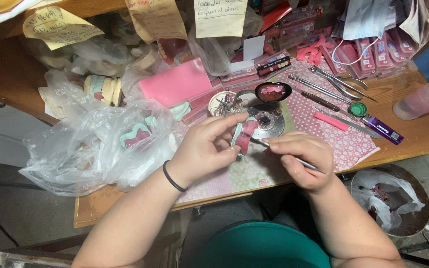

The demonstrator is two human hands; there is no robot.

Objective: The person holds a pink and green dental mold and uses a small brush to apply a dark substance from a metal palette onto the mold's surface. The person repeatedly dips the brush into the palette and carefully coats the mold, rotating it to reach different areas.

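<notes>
Right hand [301, 159]: fingers are closing on a thin metal tool [286, 154], its tip touching the dental model.
Left hand [207, 146]: is clamping the pink-and-green dental model [245, 134] above the patterned mat [254, 171].
Left: a plastic bag [95, 146] is lying beside it.
Far: a spoon [271, 92] is resting.

Two hands over the bench: one left hand [205, 149], one right hand [301, 159]. One dental model [245, 134] in the left, one thin metal tool [294, 158] in the right. One black wristband [173, 178]. Three yellow paper notes [60, 27] hang up top. One pink wax sheet [177, 82], one spoon [272, 92], one purple lighter [384, 128], one pinkish bottle [425, 99], one round bin [391, 198]. Loose metal instruments [336, 82]: four or so, hard to separate.
</notes>
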